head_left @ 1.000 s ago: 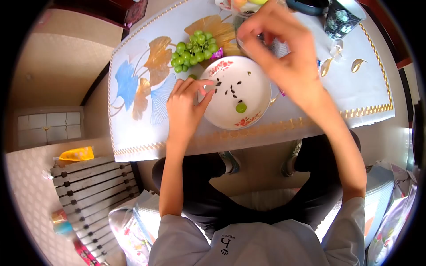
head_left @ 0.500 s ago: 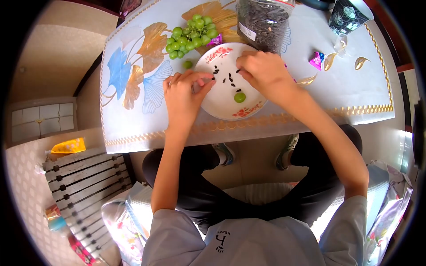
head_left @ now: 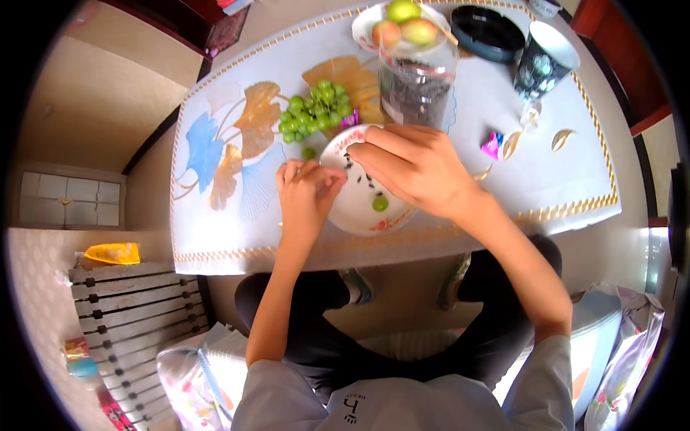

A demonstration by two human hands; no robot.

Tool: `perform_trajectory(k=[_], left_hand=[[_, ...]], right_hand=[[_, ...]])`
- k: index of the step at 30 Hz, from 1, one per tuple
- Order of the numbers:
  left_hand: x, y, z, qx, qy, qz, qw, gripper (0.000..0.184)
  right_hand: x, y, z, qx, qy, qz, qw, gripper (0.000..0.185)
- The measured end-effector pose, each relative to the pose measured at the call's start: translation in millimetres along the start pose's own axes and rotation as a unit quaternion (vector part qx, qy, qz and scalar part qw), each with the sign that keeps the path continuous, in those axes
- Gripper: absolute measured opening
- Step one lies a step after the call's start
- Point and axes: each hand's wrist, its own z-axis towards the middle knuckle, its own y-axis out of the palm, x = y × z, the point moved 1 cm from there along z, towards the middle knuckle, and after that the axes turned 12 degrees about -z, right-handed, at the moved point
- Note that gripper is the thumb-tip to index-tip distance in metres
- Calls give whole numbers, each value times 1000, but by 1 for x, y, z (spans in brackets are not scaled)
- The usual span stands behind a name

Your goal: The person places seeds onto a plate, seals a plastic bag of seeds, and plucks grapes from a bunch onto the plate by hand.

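A white plate with red flowers holds several dark seeds and one green grape. At its left rim is my left hand, thumb and fingers pinched together; what they hold, if anything, is too small to tell. My right hand reaches over the plate's right side, its fingers bent together and pointing left, close to the upper seeds. Whether a seed is between its fingertips is hidden. Behind the plate stands a clear bag of dark seeds.
Green grapes lie behind the plate on the left. Farther back are a plate of fruit, a black round dish and a dark patterned cup. A purple wrapped sweet lies to the right.
My right hand came down from above the seed bag to the plate, then moved left across it. My left hand stays at the plate's left rim. The camera view has shifted.
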Motion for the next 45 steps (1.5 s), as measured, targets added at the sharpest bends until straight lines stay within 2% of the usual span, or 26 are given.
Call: perform_trajectory(k=[2,3,5,7,9,13,15,18,21,27,30,34,36,40,44,45], left_hand=[[5,-6,3,-14,-43,-54,998,9],[9,-10,4,-1,-34,-67,997,9],[13,-14,6,23,-17,-92,995,9],[13,-21,12,49,-36,-129,990,10],[17,-30,21,66,-59,-183,979,11],[43,-47,67,116,-75,-380,915,9],[72,-60,99,107,-75,-324,937,11],[89,-57,139,112,44,-263,957,12],[109,-56,155,125,65,-202,969,12],[114,-43,165,84,35,-208,974,11],[109,-36,166,73,6,-227,971,12],[105,-45,158,99,8,-211,972,12],[97,-56,137,135,12,-172,976,12],[56,-57,69,109,-73,-165,978,9],[19,-31,16,57,-70,-105,990,13],[18,-29,11,40,-66,-91,993,12]], right_hand=[[10,-19,8,133,28,-8,991,22],[13,-29,13,199,41,-9,979,20],[18,-54,21,256,169,-15,952,19],[35,-66,23,278,231,-62,930,20],[48,-65,23,264,244,-91,929,21],[69,-41,16,210,254,-94,939,20],[70,-33,13,205,263,-84,939,19],[70,-34,14,201,255,-95,941,19],[77,-35,10,205,272,-76,937,18],[68,-42,14,228,298,-56,925,11],[69,-44,10,257,315,-43,912,16],[63,-52,13,289,282,-52,914,16],[50,-56,16,286,255,-37,923,15],[15,-39,22,208,218,98,948,14],[-7,-1,9,-11,275,114,955,11],[-8,14,-1,-35,261,89,960,11]])
